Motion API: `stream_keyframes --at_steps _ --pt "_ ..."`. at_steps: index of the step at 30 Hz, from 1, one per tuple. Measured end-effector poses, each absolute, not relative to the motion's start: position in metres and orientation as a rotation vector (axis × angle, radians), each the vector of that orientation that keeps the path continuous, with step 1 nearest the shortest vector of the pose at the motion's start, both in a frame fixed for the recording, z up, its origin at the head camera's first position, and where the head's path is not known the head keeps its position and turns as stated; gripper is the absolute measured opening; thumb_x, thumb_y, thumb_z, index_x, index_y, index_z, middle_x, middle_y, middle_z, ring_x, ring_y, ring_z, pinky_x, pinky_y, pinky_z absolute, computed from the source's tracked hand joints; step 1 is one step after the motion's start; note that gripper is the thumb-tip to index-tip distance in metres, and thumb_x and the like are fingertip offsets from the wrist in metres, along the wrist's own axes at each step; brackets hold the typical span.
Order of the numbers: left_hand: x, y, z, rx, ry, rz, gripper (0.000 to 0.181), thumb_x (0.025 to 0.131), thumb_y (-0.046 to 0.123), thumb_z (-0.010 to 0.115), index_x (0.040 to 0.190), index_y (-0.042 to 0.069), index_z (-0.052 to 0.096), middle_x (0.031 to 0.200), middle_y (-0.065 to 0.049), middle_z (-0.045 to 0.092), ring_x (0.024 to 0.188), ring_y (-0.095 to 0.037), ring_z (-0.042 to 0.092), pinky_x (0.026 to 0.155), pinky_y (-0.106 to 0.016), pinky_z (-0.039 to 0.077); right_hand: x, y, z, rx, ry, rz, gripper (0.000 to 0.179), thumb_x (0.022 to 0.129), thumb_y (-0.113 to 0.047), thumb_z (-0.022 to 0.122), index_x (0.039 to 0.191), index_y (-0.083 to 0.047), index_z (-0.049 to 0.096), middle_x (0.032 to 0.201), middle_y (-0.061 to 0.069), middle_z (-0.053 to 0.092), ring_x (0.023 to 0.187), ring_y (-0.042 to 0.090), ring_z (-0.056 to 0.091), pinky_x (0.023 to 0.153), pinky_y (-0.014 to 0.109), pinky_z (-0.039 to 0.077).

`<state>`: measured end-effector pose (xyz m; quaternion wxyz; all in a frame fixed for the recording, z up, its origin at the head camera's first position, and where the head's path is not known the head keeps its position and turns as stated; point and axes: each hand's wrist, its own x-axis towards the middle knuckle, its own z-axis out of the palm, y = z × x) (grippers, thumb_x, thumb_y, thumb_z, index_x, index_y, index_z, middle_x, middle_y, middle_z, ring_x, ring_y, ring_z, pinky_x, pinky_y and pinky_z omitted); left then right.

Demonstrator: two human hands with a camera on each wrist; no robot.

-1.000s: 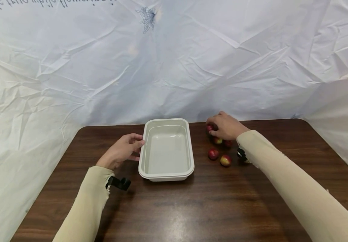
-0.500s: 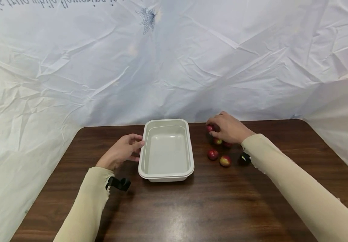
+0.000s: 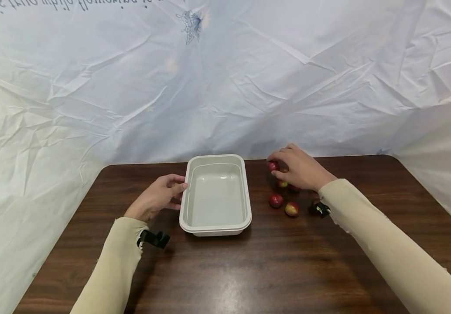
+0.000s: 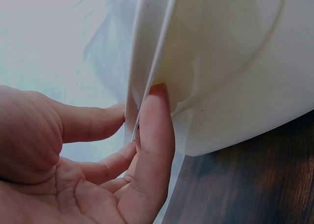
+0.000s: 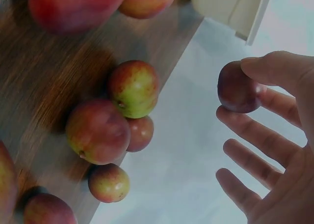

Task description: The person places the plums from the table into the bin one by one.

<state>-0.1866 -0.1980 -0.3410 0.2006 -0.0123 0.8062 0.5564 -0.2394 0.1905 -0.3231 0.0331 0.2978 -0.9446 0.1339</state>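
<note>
- Note the right hand (image 5: 279,128) gripping one dark red fruit (image 5: 238,89) between thumb and fingertips, at the far side of the table (image 3: 225,270), right of the light grey container (image 3: 217,228).
- Cannot tell whether lifted or resting on the table.
- Centre the pinch and press only moderately; likely smooth and round enough to roll out of an off-centre grip.
- Raise straight up before any sideways move, to avoid knocking the loose fruits (image 5: 98,131) lying near the hand.
- Note the left hand (image 3: 158,194) pinching the container's left rim.
- Steady the container with that hold, lightly, without tilting or dragging.
</note>
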Motion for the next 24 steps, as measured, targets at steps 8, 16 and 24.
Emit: stream_keyframes --at_steps 8,16,24 --pt "-0.187 -0.199 -0.342 -0.030 2.239 1.561 0.047 0.109 0.024 0.052 0.149 0.002 0.041 0.129 -0.020 0.058 0.099 -0.023 0.065 0.083 -0.038 0.063 -0.230 0.188 -0.320 0.959 -2.823 0.455 0.034 0.095 -0.023 0.073 0.127 -0.011 0.068 0.116 0.008 0.071 0.122 0.031 0.052 0.104 0.051 0.047" --pt "-0.186 -0.198 -0.341 -0.032 2.242 1.563 0.048 0.109 0.024 0.052 0.149 0.002 0.041 0.130 -0.020 0.058 0.099 -0.023 0.065 0.083 -0.038 0.063 -0.219 0.185 -0.317 0.929 -2.822 0.491 0.035 0.096 -0.027 0.073 0.129 -0.016 0.068 0.119 0.003 0.069 0.124 0.025 0.050 0.102 0.049 0.049" --pt "-0.186 -0.198 -0.341 -0.030 2.248 1.560 0.047 0.109 0.023 0.052 0.149 0.002 0.041 0.127 -0.019 0.058 0.098 -0.023 0.064 0.083 -0.038 0.063 -0.206 0.178 -0.313 0.959 -2.761 0.509 0.036 0.094 -0.026 0.075 0.128 -0.016 0.069 0.116 0.001 0.070 0.122 0.024 0.051 0.097 0.045 0.050"
